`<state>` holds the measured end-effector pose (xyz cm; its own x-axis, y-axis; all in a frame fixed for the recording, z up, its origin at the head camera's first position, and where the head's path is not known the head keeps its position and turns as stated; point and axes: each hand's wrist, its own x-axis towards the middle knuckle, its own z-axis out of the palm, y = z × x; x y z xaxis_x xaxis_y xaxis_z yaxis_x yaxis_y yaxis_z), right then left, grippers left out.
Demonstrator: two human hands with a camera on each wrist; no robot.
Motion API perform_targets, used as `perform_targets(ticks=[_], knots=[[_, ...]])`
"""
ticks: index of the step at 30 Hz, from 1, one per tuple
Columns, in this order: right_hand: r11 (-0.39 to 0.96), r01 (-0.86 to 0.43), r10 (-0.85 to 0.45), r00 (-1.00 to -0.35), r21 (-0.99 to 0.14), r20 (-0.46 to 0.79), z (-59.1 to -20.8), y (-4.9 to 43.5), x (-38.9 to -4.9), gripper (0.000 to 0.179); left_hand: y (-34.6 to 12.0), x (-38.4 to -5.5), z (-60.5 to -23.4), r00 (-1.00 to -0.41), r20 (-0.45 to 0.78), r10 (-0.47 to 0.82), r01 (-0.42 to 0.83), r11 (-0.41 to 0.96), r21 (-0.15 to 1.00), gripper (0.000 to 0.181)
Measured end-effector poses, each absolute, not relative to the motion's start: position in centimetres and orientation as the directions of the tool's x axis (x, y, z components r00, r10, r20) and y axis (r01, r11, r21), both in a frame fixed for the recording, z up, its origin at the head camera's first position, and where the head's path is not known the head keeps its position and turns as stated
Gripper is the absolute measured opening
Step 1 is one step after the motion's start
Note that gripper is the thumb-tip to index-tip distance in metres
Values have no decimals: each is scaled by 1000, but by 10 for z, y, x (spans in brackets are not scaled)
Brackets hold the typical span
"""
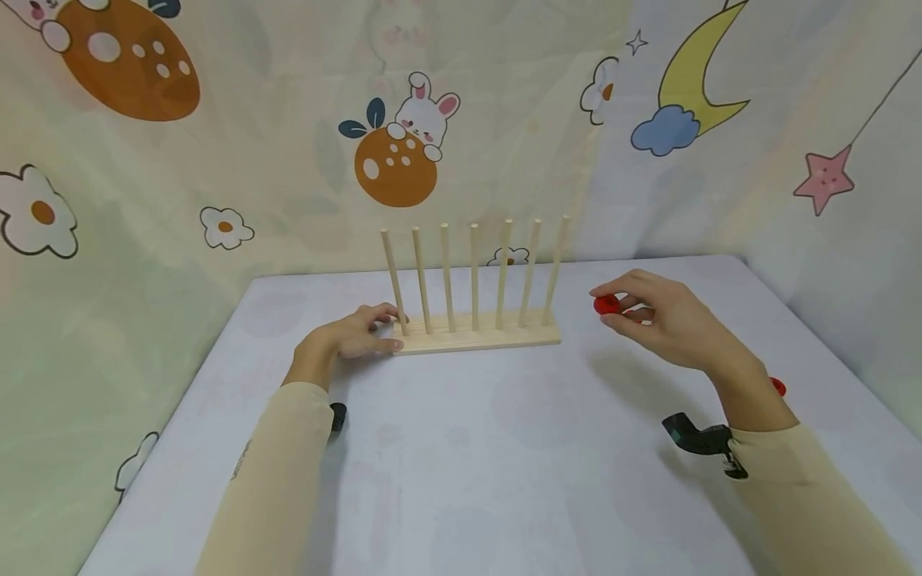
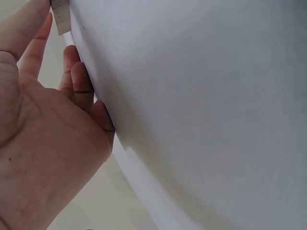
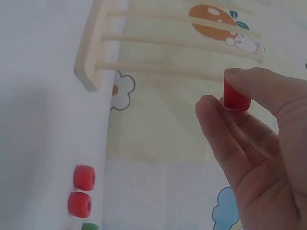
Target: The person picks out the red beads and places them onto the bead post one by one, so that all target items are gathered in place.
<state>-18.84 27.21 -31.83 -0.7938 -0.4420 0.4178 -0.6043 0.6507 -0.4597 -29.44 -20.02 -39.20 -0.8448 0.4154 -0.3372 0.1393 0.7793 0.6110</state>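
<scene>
A wooden rack (image 1: 475,342) with a row of several upright pegs stands near the back of the table. At its left end my left hand (image 1: 356,332) holds the base, thumb at the front edge and fingers behind. A corner of the base (image 2: 61,18) shows at the top of the left wrist view. To the right of the rack, my right hand (image 1: 666,320) pinches a red bead (image 1: 607,304) between thumb and fingers, raised above the table. That same bead (image 3: 236,96) appears in the right wrist view, apart from the pegs.
Two red beads (image 3: 84,178) and part of a green bead (image 3: 90,226) lie on the table in the right wrist view. In the head view, a red bead (image 1: 778,386) shows partly behind the right forearm. A printed cloth (image 1: 288,160) hangs behind the white table (image 1: 461,448).
</scene>
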Motion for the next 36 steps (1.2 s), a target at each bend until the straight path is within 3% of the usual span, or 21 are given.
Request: perform_targets(ticks=[22,30,36], knots=[[634,-578,-381,-812,-514,442,-325,231,-215,34,-199,-297,-393,-843,-320,432,165,775,610,55],[608,-571,-324,-813,-552,484,-327,215,-219,60,-200,-297,-395,-847,-325,420,144,770,622,55],[570,-629,-328,-764,-528,555,-323,203,-222,57,-202,-297,-393,-843,-333,423,138,767,626,56]])
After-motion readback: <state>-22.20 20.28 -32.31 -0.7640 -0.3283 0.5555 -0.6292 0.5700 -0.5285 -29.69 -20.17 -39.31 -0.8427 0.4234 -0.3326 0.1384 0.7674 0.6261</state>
